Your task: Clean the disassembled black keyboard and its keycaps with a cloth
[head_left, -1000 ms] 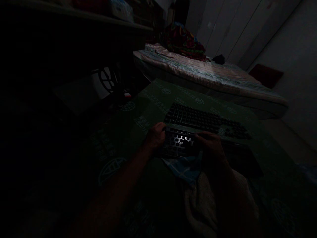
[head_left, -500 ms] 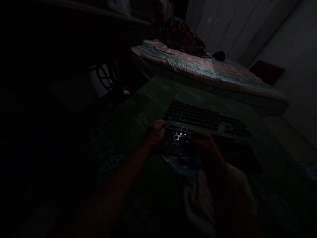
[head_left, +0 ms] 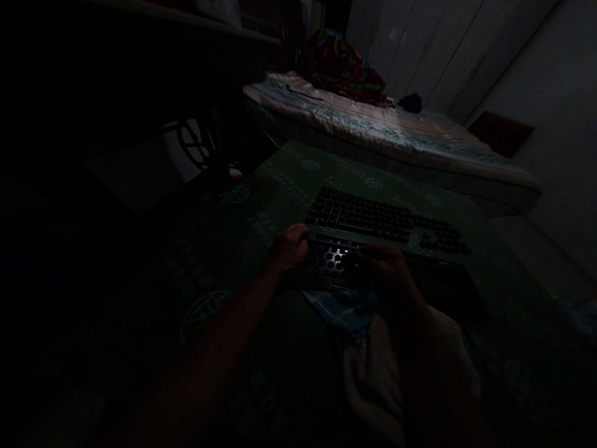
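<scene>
A dark keyboard base (head_left: 324, 270) with bare key positions lies across the green printed sheet, a bright glint on its left part. My left hand (head_left: 290, 246) is closed around its upper left corner. Over the base, to the right of the glint, my right hand (head_left: 385, 264) is closed, fingertips low on the key positions. A dark shape shows at those fingertips, too dim to name. Loose black keycaps (head_left: 368, 214) are laid out in keyboard order just beyond the base. A blue checked cloth (head_left: 342, 311) sits below the base, partly under my right hand.
A pale fluffy towel (head_left: 373, 373) lies near my right forearm on the green sheet (head_left: 261, 261). Behind stands a bed (head_left: 396, 134) with a bundled patterned blanket (head_left: 342, 68). A dark table with a spoked wheel (head_left: 193, 143) is at the left. The room is very dim.
My right hand's fingertips and the dark shape at them have shifted slightly right, uncovering more of the glint. My left hand keeps its hold. The view has moved a little.
</scene>
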A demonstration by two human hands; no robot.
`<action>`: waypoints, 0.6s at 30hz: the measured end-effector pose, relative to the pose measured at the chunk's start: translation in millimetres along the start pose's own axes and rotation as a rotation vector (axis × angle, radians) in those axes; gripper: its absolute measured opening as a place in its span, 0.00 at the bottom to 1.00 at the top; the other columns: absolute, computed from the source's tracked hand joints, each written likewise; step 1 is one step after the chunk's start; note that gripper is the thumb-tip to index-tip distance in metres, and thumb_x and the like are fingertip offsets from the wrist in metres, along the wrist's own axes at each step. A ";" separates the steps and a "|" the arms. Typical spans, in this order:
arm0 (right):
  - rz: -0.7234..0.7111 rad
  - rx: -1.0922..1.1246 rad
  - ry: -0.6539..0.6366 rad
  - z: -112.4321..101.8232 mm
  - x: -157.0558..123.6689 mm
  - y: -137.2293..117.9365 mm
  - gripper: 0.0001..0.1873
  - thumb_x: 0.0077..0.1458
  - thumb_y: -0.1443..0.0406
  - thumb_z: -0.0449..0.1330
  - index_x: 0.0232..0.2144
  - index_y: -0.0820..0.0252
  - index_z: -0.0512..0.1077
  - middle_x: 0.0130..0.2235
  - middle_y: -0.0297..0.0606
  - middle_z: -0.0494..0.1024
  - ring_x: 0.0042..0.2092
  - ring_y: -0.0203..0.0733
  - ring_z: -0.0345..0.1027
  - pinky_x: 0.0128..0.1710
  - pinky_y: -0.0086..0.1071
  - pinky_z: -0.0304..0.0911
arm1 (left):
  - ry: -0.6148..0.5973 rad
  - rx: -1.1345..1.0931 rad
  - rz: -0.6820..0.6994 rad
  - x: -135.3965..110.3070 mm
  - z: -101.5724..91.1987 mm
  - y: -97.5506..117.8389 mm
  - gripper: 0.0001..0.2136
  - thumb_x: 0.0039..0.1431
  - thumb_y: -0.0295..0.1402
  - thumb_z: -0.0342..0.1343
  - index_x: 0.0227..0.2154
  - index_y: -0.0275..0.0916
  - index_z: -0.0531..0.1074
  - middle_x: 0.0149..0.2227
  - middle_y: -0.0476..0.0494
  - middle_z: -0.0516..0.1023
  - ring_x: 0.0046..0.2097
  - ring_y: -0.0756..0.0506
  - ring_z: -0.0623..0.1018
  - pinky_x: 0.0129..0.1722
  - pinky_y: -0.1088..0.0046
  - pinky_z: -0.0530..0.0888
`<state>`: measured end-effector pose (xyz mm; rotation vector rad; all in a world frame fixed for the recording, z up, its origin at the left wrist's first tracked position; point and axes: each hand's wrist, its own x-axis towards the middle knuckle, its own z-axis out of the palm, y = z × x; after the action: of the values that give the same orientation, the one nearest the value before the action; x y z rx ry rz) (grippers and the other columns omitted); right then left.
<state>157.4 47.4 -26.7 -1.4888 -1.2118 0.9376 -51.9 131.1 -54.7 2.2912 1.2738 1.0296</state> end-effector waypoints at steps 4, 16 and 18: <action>-0.075 -0.042 0.008 6.4 -0.5 -1.2 0.11 0.40 0.57 0.63 0.23 0.60 0.74 0.25 0.37 0.76 0.28 0.42 0.68 0.27 0.32 0.62 | 0.000 0.001 -0.002 -0.2 0.0 0.3 0.12 0.49 0.24 0.45 0.35 0.36 0.70 0.41 0.41 0.75 0.45 0.44 0.73 0.48 0.68 0.70; -0.071 -0.083 -0.043 7.1 2.3 0.9 0.12 0.41 0.57 0.62 0.23 0.62 0.75 0.24 0.38 0.76 0.27 0.41 0.68 0.25 0.30 0.62 | 0.000 0.016 0.008 0.7 -1.7 0.5 0.11 0.49 0.25 0.45 0.34 0.37 0.70 0.40 0.42 0.75 0.44 0.44 0.74 0.47 0.68 0.71; -0.057 -0.041 -0.029 4.6 2.3 2.8 0.13 0.39 0.57 0.64 0.22 0.62 0.75 0.24 0.38 0.76 0.27 0.41 0.69 0.24 0.30 0.62 | 0.004 0.018 0.011 0.7 -1.3 -0.1 0.12 0.49 0.25 0.45 0.34 0.37 0.70 0.41 0.42 0.75 0.45 0.44 0.74 0.47 0.68 0.71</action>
<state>154.2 50.5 -30.5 -1.4694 -1.2952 0.9036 -52.7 131.6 -53.6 2.3130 1.2785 1.0308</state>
